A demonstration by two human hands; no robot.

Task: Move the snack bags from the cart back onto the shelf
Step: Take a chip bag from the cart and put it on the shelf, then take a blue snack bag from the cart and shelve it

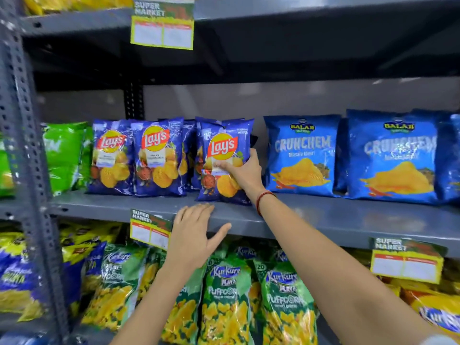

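Observation:
A dark blue Lay's bag [224, 145] stands upright on the grey middle shelf [323, 217], in front of other Lay's bags. My right hand [242, 171] grips its lower right side, thumb across the front. Two more Lay's bags [134, 158] stand in a row to its left. My left hand [193, 235] hovers flat with fingers spread at the shelf's front edge, just below the held bag, holding nothing. The cart is out of view.
Light blue Balaji Crunchem bags [302, 155] fill the shelf to the right, green bags [64, 155] the left. Kurkure Puffcorn bags [225, 302] crowd the shelf below. Price tags [150, 231] hang from shelf edges. A perforated grey upright [27, 145] stands at left.

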